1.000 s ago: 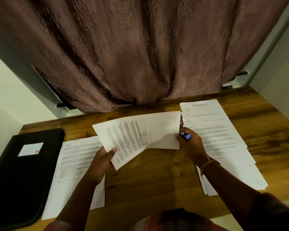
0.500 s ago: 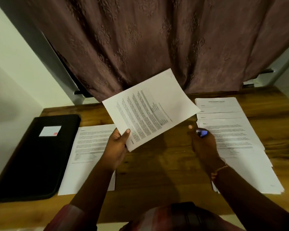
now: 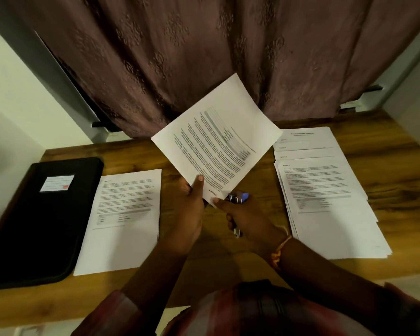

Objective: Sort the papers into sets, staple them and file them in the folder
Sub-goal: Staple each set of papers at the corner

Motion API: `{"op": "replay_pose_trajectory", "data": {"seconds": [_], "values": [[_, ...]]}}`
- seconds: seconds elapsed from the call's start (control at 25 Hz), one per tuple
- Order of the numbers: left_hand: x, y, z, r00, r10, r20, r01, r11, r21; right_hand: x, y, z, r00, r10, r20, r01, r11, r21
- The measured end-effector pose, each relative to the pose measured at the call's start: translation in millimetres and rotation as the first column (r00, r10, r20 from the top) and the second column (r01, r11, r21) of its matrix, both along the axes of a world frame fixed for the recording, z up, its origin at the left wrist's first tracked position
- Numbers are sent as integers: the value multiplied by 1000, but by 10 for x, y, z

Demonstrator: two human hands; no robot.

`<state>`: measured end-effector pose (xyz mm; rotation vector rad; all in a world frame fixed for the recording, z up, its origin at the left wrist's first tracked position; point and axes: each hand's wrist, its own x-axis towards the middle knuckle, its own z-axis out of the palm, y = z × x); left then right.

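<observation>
Black rectangular folder (image 3: 44, 226), white label on cover, closed, flat. Just right of folder: white printed pages (image 3: 126, 221), flat, text up. Further right: white printed sheaf (image 3: 216, 144), raised, tilted, near corner pinched by left hand (image 3: 192, 214). Blue-and-metal stapler (image 3: 239, 198) just beside that corner, gripped in right hand (image 3: 250, 219). Farthest right of folder: fanned white paper stack (image 3: 325, 202), flat.

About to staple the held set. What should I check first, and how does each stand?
1. Left hand grips the held sheets: ok.
2. Right hand holds the stapler: ok.
3. Stapler at the sheets' near corner: ok.
4. Sheet edges squared: cannot tell.
5. Staple landing clear of the right thumb: cannot tell.
6. Folder open for filing: not ok, closed.
</observation>
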<state>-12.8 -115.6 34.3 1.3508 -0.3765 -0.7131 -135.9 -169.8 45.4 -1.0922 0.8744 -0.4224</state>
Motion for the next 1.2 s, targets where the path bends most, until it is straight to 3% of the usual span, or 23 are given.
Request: {"op": "replay_pose_trajectory", "data": {"seconds": [0.12, 0.24, 0.44, 0.56, 0.96, 1.04, 1.2], "values": [[-79, 39, -30, 997, -32, -69, 29, 999, -44, -61, 9, -78, 1000, -27, -16, 27, 999, 30], [-111, 84, -168, 964, -45, -261, 35, 998, -43, -105, 8, -235, 998, -38, -48, 40, 998, 46], [-132, 195, -441, 909, -19, -415, 89, 984, 151, -164, 36, -540, 984, -60, -169, 84, 988, 133], [-187, 259, -554, 869, -18, -495, 130, 973, 193, -179, 59, -651, 969, -74, -234, 111, 983, 148], [-347, 250, -675, 871, 21, -491, 161, 932, 325, -245, 96, -694, 952, -83, -295, 104, 993, 58], [-345, 241, -677, 856, 37, -516, 140, 943, 300, -280, 89, -680, 959, -57, -278, 93, 988, 119], [-318, 230, -666, 839, 32, -543, 117, 964, 239, -408, 77, -653, 988, -53, -144, 117, 868, 482]]}}
